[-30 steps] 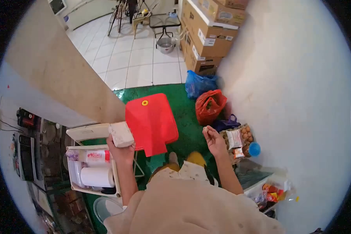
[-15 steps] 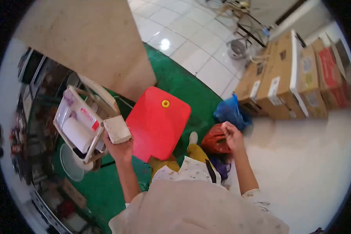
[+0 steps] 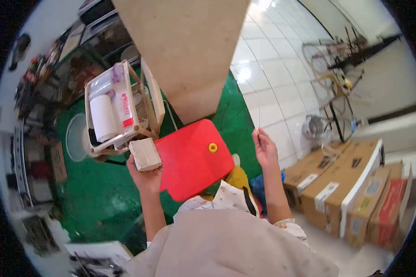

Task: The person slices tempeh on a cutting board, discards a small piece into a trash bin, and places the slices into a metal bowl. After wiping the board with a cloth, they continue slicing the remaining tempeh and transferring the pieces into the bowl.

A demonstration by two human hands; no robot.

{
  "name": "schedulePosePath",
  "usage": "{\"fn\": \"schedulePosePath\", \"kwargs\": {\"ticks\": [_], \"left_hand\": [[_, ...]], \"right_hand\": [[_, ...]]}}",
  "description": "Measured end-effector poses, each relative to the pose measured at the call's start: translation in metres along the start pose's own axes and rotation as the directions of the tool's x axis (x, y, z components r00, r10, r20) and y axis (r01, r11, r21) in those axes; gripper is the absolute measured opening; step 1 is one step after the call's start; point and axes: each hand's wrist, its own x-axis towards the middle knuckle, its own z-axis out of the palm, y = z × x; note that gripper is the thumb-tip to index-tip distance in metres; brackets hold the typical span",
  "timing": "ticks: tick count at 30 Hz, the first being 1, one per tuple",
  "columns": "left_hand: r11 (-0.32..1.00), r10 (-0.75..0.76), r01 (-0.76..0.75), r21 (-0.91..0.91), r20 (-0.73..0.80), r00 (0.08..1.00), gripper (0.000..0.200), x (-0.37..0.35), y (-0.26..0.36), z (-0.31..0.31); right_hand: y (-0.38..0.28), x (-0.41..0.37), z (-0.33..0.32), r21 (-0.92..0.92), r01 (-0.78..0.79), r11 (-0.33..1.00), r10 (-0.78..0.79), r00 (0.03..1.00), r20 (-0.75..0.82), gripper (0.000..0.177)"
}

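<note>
A pale rectangular block, cream with a whitish top, (image 3: 145,154) rests in my left hand (image 3: 146,177), whose fingers wrap round its underside and edge. Just right of the block is a red board (image 3: 189,161) with a yellow ring (image 3: 212,147) near its corner. Raised over the edge of the green floor, my right hand (image 3: 265,150) has thumb and fingertips pinched together on a thin thread or wire (image 3: 259,108) that rises from them and is hard to make out.
A white rack (image 3: 133,122) with a paper roll (image 3: 103,117) stands at the left. A tall brown panel (image 3: 185,51) rises ahead. Cardboard boxes (image 3: 333,184) and a blue bag (image 3: 259,187) are at the right, a metal pot (image 3: 313,127) beyond.
The view has swung to the right. My right hand has risen away from the red and blue bags, and a thin line now shows above its fingertips. My left hand still holds the block.
</note>
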Motion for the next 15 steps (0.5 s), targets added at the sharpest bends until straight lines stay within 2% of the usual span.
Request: {"fn": "schedulePosePath", "kwargs": {"ticks": [1, 2, 4, 5, 6, 7, 10, 13, 15], "left_hand": [[1.000, 0.025, -0.024, -0.016, 0.010, 1.000, 0.044, 0.000, -0.006, -0.001], [0.996, 0.067, -0.068, -0.051, -0.010, 0.998, 0.044, -0.001, -0.011, 0.001], [0.963, 0.234, -0.255, -0.087, -0.197, 0.952, 0.043, -0.004, -0.025, 0.013], [0.944, 0.272, -0.306, -0.122, -0.232, 0.934, 0.043, -0.007, -0.035, 0.015], [0.919, 0.323, -0.368, -0.144, -0.262, 0.909, 0.042, -0.013, -0.044, 0.016], [0.893, 0.371, -0.423, -0.154, -0.279, 0.886, 0.042, -0.011, -0.050, 0.022], [0.848, 0.416, -0.502, -0.171, -0.373, 0.829, 0.042, -0.024, -0.084, 0.040], [0.829, 0.449, -0.536, -0.158, -0.383, 0.808, 0.042, -0.049, -0.112, 0.029], [0.817, 0.409, -0.526, -0.238, -0.402, 0.819, 0.043, -0.061, -0.126, 0.038]], "right_hand": [[-0.003, 0.011, 0.003, -0.037, -0.054, 0.998, 0.053, 0.998, -0.018, 0.025], [-0.008, 0.021, 0.006, -0.055, -0.098, 0.994, 0.100, 0.995, 0.029, 0.023], [-0.013, 0.056, -0.005, -0.112, -0.209, 0.971, 0.223, 0.967, 0.125, 0.024], [-0.020, 0.076, -0.005, -0.141, -0.285, 0.948, 0.307, 0.936, 0.174, 0.024], [-0.028, 0.087, 0.008, -0.204, -0.364, 0.909, 0.383, 0.921, 0.065, 0.026], [-0.034, 0.105, 0.017, -0.225, -0.389, 0.893, 0.416, 0.905, 0.086, 0.026], [-0.063, 0.136, 0.029, -0.458, -0.421, 0.783, 0.509, 0.857, 0.083, 0.026], [-0.069, 0.172, 0.024, -0.535, -0.414, 0.737, 0.569, 0.806, 0.161, 0.026], [-0.063, 0.180, 0.031, -0.533, -0.439, 0.723, 0.605, 0.776, 0.181, 0.026]]}}
